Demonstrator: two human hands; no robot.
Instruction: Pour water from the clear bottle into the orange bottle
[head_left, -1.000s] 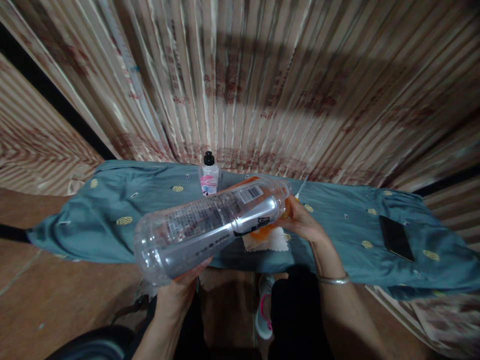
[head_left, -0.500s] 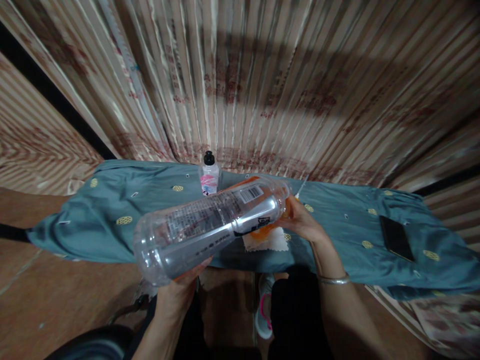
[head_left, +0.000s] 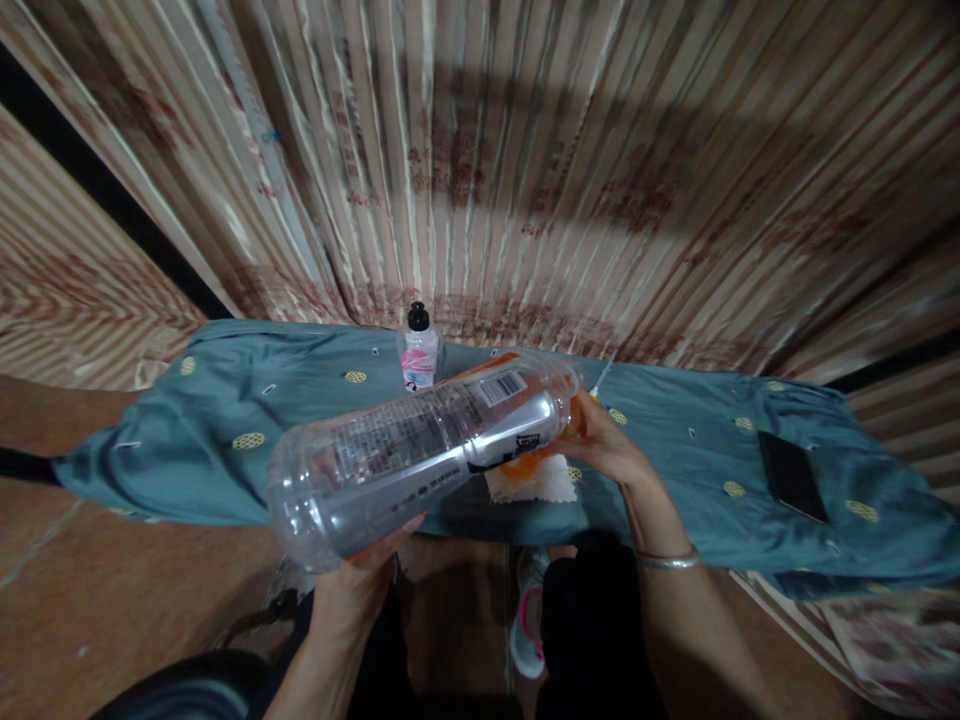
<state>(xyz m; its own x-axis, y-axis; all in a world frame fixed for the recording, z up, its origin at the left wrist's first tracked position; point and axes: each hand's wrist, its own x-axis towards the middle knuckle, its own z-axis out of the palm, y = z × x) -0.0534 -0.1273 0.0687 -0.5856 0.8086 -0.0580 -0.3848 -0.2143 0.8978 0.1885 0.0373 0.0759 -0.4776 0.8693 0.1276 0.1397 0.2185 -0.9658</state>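
A large clear plastic bottle (head_left: 439, 450) with a printed label and a barcode lies aslant in front of me, its neck end up and to the right. My left hand (head_left: 364, 575) is closed around its lower part from below; most of the fingers are behind it. At the neck end, my right hand (head_left: 611, 445) is closed, with its fingertips partly hidden by the bottle. Something orange (head_left: 525, 468) shows behind the bottle and beside the right fingers; its shape is mostly covered. Beneath it lies a pale cloth with a zigzag edge (head_left: 544, 485).
A small bottle with a black cap (head_left: 420, 350) stands at the back of the narrow surface under a blue-green cover (head_left: 300, 400). A thin pale stick-like item (head_left: 604, 372) lies beyond my right hand. A dark phone (head_left: 793, 475) rests at the right. Striped curtain hangs behind.
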